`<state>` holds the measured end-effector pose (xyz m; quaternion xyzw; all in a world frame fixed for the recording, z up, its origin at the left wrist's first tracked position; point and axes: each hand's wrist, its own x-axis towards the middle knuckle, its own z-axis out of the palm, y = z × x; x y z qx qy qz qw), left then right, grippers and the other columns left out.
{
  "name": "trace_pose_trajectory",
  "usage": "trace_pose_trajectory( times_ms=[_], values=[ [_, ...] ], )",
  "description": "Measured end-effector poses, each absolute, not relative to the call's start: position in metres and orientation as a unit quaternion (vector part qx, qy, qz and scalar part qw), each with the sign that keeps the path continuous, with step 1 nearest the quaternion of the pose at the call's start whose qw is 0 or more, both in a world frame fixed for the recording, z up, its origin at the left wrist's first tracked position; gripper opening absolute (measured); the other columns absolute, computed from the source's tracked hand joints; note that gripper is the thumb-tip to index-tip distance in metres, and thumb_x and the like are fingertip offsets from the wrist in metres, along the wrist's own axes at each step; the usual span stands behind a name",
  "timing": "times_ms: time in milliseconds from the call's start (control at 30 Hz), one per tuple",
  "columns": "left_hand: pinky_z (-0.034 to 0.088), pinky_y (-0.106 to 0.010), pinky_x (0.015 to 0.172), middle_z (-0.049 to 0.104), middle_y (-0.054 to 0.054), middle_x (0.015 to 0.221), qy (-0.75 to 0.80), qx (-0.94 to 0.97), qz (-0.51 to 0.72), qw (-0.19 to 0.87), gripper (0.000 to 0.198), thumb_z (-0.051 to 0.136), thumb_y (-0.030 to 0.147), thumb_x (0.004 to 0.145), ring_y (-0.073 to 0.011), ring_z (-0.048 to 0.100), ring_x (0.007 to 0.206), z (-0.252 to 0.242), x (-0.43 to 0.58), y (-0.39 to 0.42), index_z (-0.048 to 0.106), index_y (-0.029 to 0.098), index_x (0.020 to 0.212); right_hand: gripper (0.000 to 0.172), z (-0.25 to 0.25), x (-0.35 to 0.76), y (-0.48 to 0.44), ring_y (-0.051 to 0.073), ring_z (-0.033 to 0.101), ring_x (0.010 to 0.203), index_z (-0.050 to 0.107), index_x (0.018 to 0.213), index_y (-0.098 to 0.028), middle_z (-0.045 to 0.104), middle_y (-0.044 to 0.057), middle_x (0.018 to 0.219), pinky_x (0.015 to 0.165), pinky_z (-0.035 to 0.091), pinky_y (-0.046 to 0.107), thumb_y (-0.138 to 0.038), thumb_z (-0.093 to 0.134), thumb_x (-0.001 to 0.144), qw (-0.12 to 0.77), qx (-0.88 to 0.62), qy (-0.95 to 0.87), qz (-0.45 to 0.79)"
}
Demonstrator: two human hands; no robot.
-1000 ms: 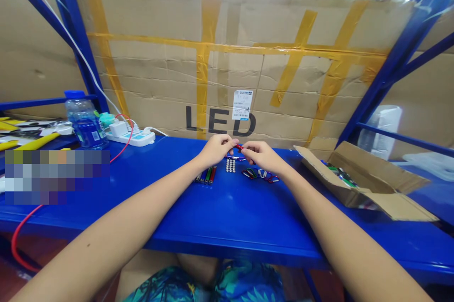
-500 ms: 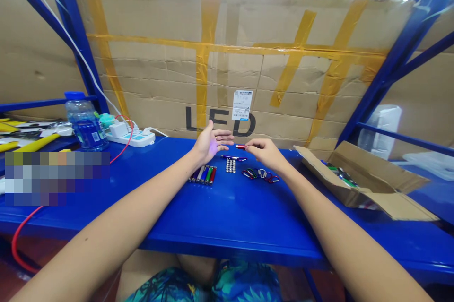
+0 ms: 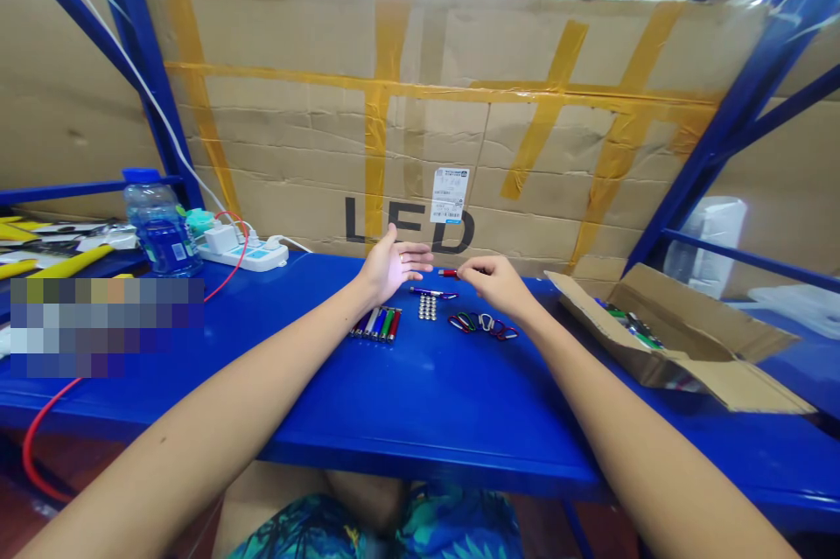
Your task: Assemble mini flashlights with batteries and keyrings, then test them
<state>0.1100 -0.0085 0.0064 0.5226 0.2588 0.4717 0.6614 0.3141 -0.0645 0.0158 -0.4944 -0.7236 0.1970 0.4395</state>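
My right hand (image 3: 493,281) grips a small red flashlight (image 3: 448,273), its front end pointing left. Facing it, my left hand (image 3: 392,269) is held up with palm turned toward the flashlight and fingers stretched out, holding nothing. Below my left hand lies a row of several small flashlights (image 3: 376,324) in different colours, partly hidden by the wrist. Button cells (image 3: 427,308) stand in a neat block between the hands. Just behind them lies a blue flashlight (image 3: 426,291) with what looks like a clip at its right end. Several coloured carabiners (image 3: 484,323) lie below my right hand.
An open cardboard box (image 3: 675,358) with more small flashlights (image 3: 630,323) stands at the right of the blue table (image 3: 433,419). A power strip (image 3: 253,255) and a blue-capped bottle (image 3: 161,227) stand at the left. A large cardboard sheet (image 3: 295,139) closes off the back.
The purple glow on my left palm has faded; the palm now looks pale. Both hands stay in nearly the same place, with the view shifted very slightly.
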Motion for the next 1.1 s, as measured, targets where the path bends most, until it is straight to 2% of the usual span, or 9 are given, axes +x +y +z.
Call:
trace_pose_trajectory(
  times_ms=[367,800,1100],
  values=[
    [0.050,-0.032,0.067,0.070,-0.020,0.100,0.258,0.521,0.473,0.662,0.075,0.019,0.065,0.094,-0.0239,0.067,0.082,0.0077,0.1140,-0.0149,0.068,0.008,0.093,0.026,0.0153,0.3150,-0.0623,0.013,0.044,0.054,0.070,0.069,-0.014,0.053,0.000,0.053,0.055,0.034,0.028,-0.035,0.055,0.072,0.442,-0.503,-0.722,0.177],
    [0.049,-0.034,0.070,0.070,-0.019,0.099,0.262,0.522,0.471,0.661,0.074,0.021,0.067,0.093,-0.0258,0.066,0.087,0.0073,0.1132,-0.0132,0.068,0.010,0.094,0.027,0.0167,0.3119,-0.0669,0.013,0.043,0.053,0.069,0.071,-0.014,0.054,0.000,0.056,0.054,0.034,0.028,-0.037,0.055,0.071,0.440,-0.505,-0.716,0.196],
    [0.049,-0.033,0.069,0.068,-0.020,0.099,0.267,0.518,0.463,0.668,0.075,0.021,0.068,0.092,-0.0244,0.064,0.083,0.0070,0.1123,-0.0154,0.068,0.009,0.095,0.025,0.0131,0.3101,-0.0651,0.014,0.047,0.055,0.070,0.071,-0.014,0.058,0.001,0.057,0.054,0.035,0.028,-0.035,0.055,0.073,0.447,-0.488,-0.727,0.185]
  ],
)
